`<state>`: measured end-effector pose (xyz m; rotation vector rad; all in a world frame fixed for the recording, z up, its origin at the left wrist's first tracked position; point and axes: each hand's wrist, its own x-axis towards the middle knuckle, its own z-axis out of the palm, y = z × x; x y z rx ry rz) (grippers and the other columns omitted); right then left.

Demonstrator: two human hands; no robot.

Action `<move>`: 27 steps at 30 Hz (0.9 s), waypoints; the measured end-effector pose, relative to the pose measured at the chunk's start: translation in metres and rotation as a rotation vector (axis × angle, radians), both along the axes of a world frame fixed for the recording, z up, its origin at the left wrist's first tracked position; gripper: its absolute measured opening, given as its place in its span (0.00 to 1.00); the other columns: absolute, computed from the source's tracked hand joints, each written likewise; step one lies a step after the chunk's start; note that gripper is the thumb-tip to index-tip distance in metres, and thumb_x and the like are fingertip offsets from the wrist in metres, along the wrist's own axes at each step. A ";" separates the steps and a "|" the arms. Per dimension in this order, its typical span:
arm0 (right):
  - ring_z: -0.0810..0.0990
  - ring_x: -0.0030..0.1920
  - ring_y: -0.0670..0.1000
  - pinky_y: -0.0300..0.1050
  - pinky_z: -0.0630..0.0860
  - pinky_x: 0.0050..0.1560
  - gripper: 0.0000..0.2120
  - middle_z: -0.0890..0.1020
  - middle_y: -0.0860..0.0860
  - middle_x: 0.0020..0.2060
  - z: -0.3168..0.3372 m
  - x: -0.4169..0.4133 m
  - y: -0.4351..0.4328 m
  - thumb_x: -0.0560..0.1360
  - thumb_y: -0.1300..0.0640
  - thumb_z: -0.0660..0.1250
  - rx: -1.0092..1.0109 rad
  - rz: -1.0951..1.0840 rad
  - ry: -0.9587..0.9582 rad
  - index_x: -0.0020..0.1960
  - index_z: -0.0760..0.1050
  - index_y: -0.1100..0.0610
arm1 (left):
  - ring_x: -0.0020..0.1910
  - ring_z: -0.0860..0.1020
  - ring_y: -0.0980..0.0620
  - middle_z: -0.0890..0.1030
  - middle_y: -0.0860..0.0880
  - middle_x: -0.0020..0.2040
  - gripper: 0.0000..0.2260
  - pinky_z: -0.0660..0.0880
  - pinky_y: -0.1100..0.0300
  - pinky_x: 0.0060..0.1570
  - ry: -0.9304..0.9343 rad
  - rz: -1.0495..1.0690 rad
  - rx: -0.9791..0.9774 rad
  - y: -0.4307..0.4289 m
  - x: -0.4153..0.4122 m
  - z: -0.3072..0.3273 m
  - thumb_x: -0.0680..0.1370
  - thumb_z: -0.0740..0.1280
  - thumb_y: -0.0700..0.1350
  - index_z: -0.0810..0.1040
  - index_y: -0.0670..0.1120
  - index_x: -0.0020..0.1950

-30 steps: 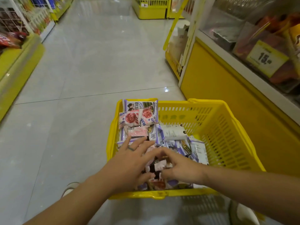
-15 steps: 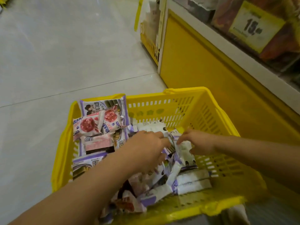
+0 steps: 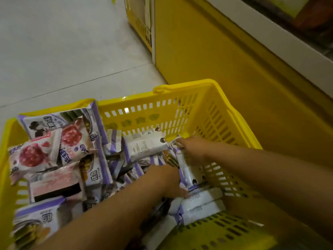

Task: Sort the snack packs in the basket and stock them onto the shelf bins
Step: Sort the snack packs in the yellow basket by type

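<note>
A yellow plastic basket (image 3: 198, 98) sits on the floor, holding several snack packs. Purple-and-white packs (image 3: 146, 144) fill its middle and near part. Pink-and-white packs with red fruit pictures (image 3: 54, 150) lie at the left. Both my hands reach into the basket's right half. My right hand (image 3: 191, 148) grips the far end of an upright purple-and-white pack (image 3: 189, 170). My left hand (image 3: 167, 179) is curled around the near end of that same pack. Two more such packs (image 3: 201, 204) lie stacked just below it.
A yellow shelf base (image 3: 225, 56) with a white ledge (image 3: 270, 35) rises right of the basket. Another yellow crate (image 3: 138, 24) stands at the far end of the base. Grey tiled floor (image 3: 63, 47) stretches to the left and ahead.
The view has tilted down and closer to the basket. Both hands have shifted to the right side of the basket and closed around one purple-and-white pack.
</note>
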<state>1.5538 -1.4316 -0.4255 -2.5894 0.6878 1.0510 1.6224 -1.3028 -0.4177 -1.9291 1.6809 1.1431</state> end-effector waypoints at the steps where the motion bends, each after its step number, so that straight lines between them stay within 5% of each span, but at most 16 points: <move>1: 0.67 0.65 0.59 0.52 0.71 0.62 0.36 0.70 0.58 0.66 0.000 0.003 0.000 0.73 0.59 0.70 -0.022 0.039 0.025 0.75 0.54 0.55 | 0.55 0.77 0.45 0.79 0.47 0.55 0.24 0.70 0.52 0.49 0.010 0.034 -0.007 0.001 0.001 -0.001 0.74 0.63 0.65 0.75 0.47 0.60; 6: 0.72 0.60 0.57 0.50 0.74 0.59 0.29 0.67 0.56 0.63 -0.002 -0.002 -0.001 0.72 0.59 0.71 0.017 0.027 0.012 0.69 0.64 0.55 | 0.46 0.78 0.47 0.78 0.47 0.46 0.12 0.76 0.54 0.46 0.076 0.192 -0.055 0.002 0.012 0.000 0.75 0.65 0.52 0.79 0.45 0.49; 11: 0.73 0.47 0.54 0.47 0.73 0.44 0.26 0.75 0.54 0.50 0.004 0.004 0.002 0.72 0.60 0.71 0.063 -0.035 0.028 0.65 0.63 0.57 | 0.41 0.75 0.48 0.72 0.49 0.38 0.10 0.73 0.55 0.42 0.065 0.225 -0.072 0.003 0.017 0.000 0.77 0.65 0.48 0.71 0.47 0.37; 15: 0.74 0.47 0.54 0.46 0.73 0.45 0.20 0.77 0.50 0.45 0.020 0.004 0.001 0.72 0.57 0.72 0.031 0.161 0.134 0.61 0.71 0.54 | 0.42 0.75 0.48 0.73 0.48 0.40 0.06 0.71 0.57 0.40 0.088 0.214 -0.090 0.004 0.019 0.004 0.78 0.64 0.45 0.73 0.45 0.42; 21: 0.77 0.50 0.53 0.44 0.72 0.46 0.16 0.81 0.52 0.52 0.085 0.003 -0.018 0.71 0.57 0.72 -0.051 0.245 0.044 0.58 0.76 0.54 | 0.36 0.70 0.56 0.71 0.53 0.39 0.10 0.64 0.63 0.31 0.216 0.361 -0.268 0.000 0.040 0.041 0.80 0.62 0.46 0.67 0.50 0.39; 27: 0.72 0.66 0.51 0.42 0.68 0.62 0.17 0.74 0.53 0.67 0.136 0.007 -0.031 0.69 0.56 0.76 0.241 0.058 -0.342 0.56 0.79 0.56 | 0.48 0.79 0.44 0.79 0.47 0.45 0.09 0.77 0.42 0.50 0.493 0.583 -0.571 0.001 0.072 0.073 0.81 0.61 0.51 0.69 0.52 0.41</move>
